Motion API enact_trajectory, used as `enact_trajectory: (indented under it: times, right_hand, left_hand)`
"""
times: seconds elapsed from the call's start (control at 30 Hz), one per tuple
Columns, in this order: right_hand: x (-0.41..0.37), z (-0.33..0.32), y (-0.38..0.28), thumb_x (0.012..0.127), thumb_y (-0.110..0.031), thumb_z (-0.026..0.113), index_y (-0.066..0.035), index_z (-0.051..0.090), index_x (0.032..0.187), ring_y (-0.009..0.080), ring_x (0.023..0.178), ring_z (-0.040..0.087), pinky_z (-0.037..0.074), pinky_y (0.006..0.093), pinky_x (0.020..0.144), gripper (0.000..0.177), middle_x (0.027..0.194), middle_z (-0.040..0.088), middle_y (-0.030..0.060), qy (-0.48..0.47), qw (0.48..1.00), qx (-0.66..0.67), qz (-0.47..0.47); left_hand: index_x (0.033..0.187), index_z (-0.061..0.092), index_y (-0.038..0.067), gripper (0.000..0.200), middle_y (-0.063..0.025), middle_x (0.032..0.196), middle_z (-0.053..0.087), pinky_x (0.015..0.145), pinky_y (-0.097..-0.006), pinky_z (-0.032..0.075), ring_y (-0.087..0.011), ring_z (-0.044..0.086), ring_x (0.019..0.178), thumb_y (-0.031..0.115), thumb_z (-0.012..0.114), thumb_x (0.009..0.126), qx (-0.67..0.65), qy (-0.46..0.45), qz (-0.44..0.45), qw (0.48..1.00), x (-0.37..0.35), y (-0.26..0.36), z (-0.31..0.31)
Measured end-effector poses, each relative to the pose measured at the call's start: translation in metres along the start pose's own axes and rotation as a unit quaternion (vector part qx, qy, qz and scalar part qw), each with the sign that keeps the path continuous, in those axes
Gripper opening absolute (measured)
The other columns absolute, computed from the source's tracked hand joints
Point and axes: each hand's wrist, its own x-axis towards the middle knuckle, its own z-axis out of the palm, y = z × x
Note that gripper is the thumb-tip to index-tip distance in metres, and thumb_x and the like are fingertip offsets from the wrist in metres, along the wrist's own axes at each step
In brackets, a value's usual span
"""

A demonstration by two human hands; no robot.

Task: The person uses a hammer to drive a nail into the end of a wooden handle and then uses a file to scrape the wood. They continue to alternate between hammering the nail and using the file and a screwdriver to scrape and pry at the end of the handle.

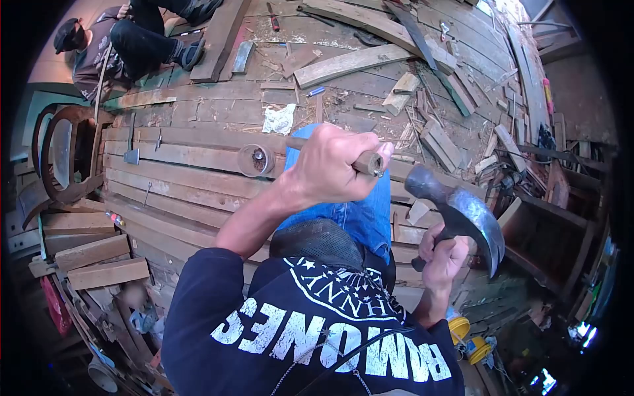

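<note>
My left hand (337, 165) is closed around a chisel; the battered end of its wooden handle (368, 163) sticks out toward the right. What looks like its blade shows in part on the far side of the fist, over my jeans, and its tip is hidden. In my right hand (442, 257) is a claw hammer (459, 204), gripped high on the handle just under the metal head. The hammer head is raised to the right of the chisel handle, apart from it. Below both hands are my blue jeans (376, 211).
Long planks form the surface under me. A clear cup (255, 160), a crumpled white cloth (279, 119) and a hatchet-like tool (131, 148) lie to the left. Wood offcuts (444, 142) and a saw (416, 33) lie ahead right. Another person (119, 53) sits at the upper left.
</note>
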Motion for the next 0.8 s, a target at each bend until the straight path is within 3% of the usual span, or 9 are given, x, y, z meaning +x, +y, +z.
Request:
enact_trajectory:
  times: [0.03,0.13,0.17,0.23,0.5,0.57,0.67,0.73,0.8]
  right_hand:
    - [-0.002,-0.004,0.0,0.1,-0.042,0.04,-0.001,0.046,0.076,0.0043,0.045,0.034,0.024,0.0199,0.04,0.048,0.057,0.039,-0.0012,0.0,1.0,-0.001,0.0]
    - [-0.007,-0.013,-0.001,0.096,-0.03,0.053,0.005,0.062,0.109,0.0165,0.092,0.059,0.045,0.0294,0.081,0.039,0.097,0.066,0.0103,-0.042,0.992,-0.096,0.067]
    - [-0.005,-0.009,-0.002,0.096,-0.03,0.053,0.005,0.062,0.109,0.0165,0.092,0.059,0.045,0.0294,0.081,0.039,0.097,0.066,0.0103,-0.044,0.992,-0.099,0.067]
    - [0.002,0.002,0.003,0.098,-0.041,0.046,-0.004,0.043,0.064,0.0024,0.043,0.032,0.022,0.0207,0.039,0.051,0.052,0.037,-0.0039,0.009,0.989,-0.146,-0.016]
    - [-0.02,-0.009,0.064,0.1,-0.035,0.046,-0.007,0.042,0.064,0.0012,0.046,0.033,0.022,0.0215,0.041,0.046,0.053,0.038,-0.007,0.015,0.984,-0.153,0.093]
    - [-0.02,-0.003,0.072,0.096,-0.036,0.054,-0.001,0.047,0.063,0.0072,0.053,0.03,0.024,0.0297,0.046,0.049,0.052,0.035,-0.0027,0.033,0.979,-0.116,0.163]
    - [-0.014,0.006,0.088,0.094,-0.032,0.057,0.003,0.052,0.067,0.0096,0.05,0.034,0.03,0.0319,0.046,0.044,0.05,0.037,0.0042,0.009,0.974,-0.181,0.137]
    - [-0.007,0.015,0.099,0.093,-0.033,0.058,0.003,0.053,0.068,0.0108,0.049,0.036,0.032,0.033,0.046,0.045,0.049,0.038,0.0067,-0.006,0.969,-0.191,0.159]
    - [0.009,0.023,0.101,0.091,-0.039,0.059,0.003,0.056,0.066,0.0158,0.045,0.038,0.036,0.0363,0.047,0.048,0.047,0.042,0.0132,-0.035,0.951,-0.249,0.18]
  left_hand:
    - [0.052,0.042,0.006,0.038,-0.007,0.043,0.036,0.037,-0.0338,0.029,-0.0202,0.039,0.035,0.007,0.067,0.081,0.002,0.001,-0.009,1.0,-0.003,0.001,0.002]
    - [0.053,0.043,0.006,0.037,-0.0075,0.044,0.037,0.037,-0.034,0.029,-0.0211,0.039,0.035,0.007,0.067,0.082,-0.014,0.021,-0.004,1.0,-0.01,0.001,0.008]
    - [0.053,0.043,0.006,0.037,-0.0075,0.044,0.037,0.037,-0.034,0.029,-0.0211,0.039,0.035,0.007,0.067,0.082,-0.015,0.024,-0.004,1.0,-0.012,-0.002,0.012]
    - [0.054,0.044,0.005,0.037,-0.008,0.045,0.037,0.038,-0.034,0.028,-0.0219,0.039,0.036,0.008,0.066,0.083,-0.073,0.026,-0.01,0.997,-0.021,-0.016,0.025]
    - [0.066,0.049,0.001,0.033,-0.0058,0.059,0.039,0.05,-0.0313,0.034,-0.0113,0.039,0.055,0.017,0.06,0.093,-0.116,-0.009,-0.194,0.974,-0.153,-0.167,0.125]
    - [0.067,0.05,0.001,0.035,-0.0066,0.058,0.04,0.05,-0.0321,0.035,-0.0119,0.039,0.055,0.021,0.059,0.094,-0.097,-0.046,-0.216,0.971,-0.16,-0.178,0.125]
    - [0.068,0.051,0.001,0.037,-0.0086,0.058,0.045,0.052,-0.0341,0.037,-0.014,0.039,0.053,0.026,0.058,0.094,-0.113,-0.123,-0.315,0.934,-0.165,-0.183,0.134]
    - [0.07,0.053,0.001,0.038,-0.0183,0.061,0.051,0.055,-0.0413,0.041,-0.0304,0.048,0.055,0.03,0.06,0.091,-0.058,-0.172,-0.338,0.923,-0.16,-0.192,0.142]
    - [0.07,0.054,0.001,0.034,-0.019,0.063,0.053,0.057,-0.0428,0.042,-0.0334,0.051,0.058,0.028,0.061,0.09,-0.058,-0.189,-0.355,0.914,-0.155,-0.195,0.147]
